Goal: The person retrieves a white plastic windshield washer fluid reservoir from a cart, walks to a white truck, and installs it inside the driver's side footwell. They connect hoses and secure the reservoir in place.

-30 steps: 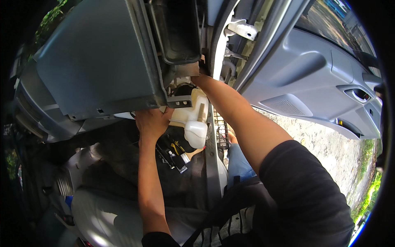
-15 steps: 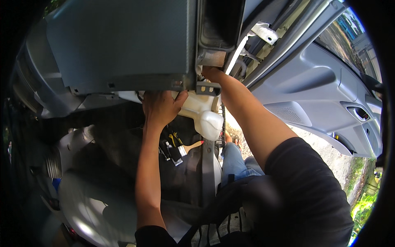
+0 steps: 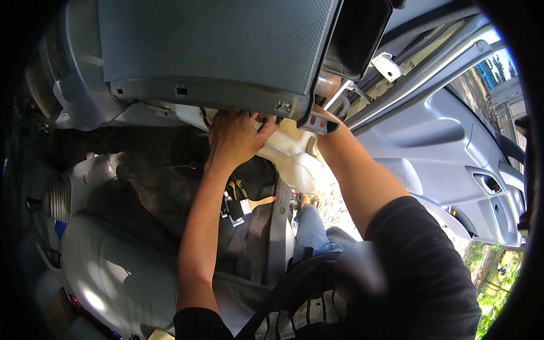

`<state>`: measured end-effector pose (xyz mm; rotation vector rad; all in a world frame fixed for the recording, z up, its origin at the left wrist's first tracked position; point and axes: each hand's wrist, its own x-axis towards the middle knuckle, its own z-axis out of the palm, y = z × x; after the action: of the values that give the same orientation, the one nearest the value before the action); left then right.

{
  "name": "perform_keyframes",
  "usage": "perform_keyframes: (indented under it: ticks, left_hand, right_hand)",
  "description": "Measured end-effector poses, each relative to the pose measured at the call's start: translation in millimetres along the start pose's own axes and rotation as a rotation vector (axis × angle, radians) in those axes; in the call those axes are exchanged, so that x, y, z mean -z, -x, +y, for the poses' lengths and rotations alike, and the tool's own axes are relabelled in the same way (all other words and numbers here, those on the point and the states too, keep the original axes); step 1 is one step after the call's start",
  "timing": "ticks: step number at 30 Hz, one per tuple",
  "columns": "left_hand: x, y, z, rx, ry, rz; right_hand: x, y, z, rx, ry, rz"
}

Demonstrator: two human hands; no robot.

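Observation:
Under the lower edge of a grey dashboard panel (image 3: 218,45), my left hand (image 3: 237,136) is closed, its fingers bent up behind the edge and its thumb beside them. What it grips there is hidden. Just right of it hangs an off-white moulded plastic duct (image 3: 294,161), its rounded end pointing down. My right arm reaches up past the panel's right end, behind a small slotted bracket (image 3: 321,123). Of my right hand only the wrist (image 3: 323,116) shows; the fingers are out of sight behind the panel.
On the dark floor mat lie a paintbrush (image 3: 260,202) with a red-tipped handle and yellow-handled pliers (image 3: 240,190). An open grey car door (image 3: 442,141) stands to the right. A grey seat (image 3: 107,272) is at the lower left, near a lever with a ribbed boot (image 3: 58,195).
The view has shifted, so the panel now reaches further right. My left hand stays at its lower edge. My right hand remains behind the panel's right end.

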<state>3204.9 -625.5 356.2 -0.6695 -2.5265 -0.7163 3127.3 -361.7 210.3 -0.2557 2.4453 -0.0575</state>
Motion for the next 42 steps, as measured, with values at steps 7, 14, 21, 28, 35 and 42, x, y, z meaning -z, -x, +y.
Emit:
perform_keyframes:
  ticks: [7,14,21,28,35,42]
  left_hand:
    - [1,1,-1,0.051,0.017,-0.104]
    - [1,1,0,0.111,0.016,-0.164]
    - [1,0,-2,0.164,0.001,-0.275]
    - [-6,4,-7,0.044,-0.064,-0.124]
    - [-14,8,-17,-0.012,-0.114,-0.082]
    - [-12,9,-17,0.022,-0.117,-0.137]
  right_hand:
    - [-1,2,5,0.001,0.001,-0.008]
    - [4,-12,3,0.004,0.025,-0.011]
    - [20,-40,-1,0.009,0.059,-0.014]
    - [40,-65,-14,0.027,0.074,-0.005]
    - [52,-85,-27,0.025,0.063,0.008]
    - [53,-85,-26,0.029,0.041,0.01]
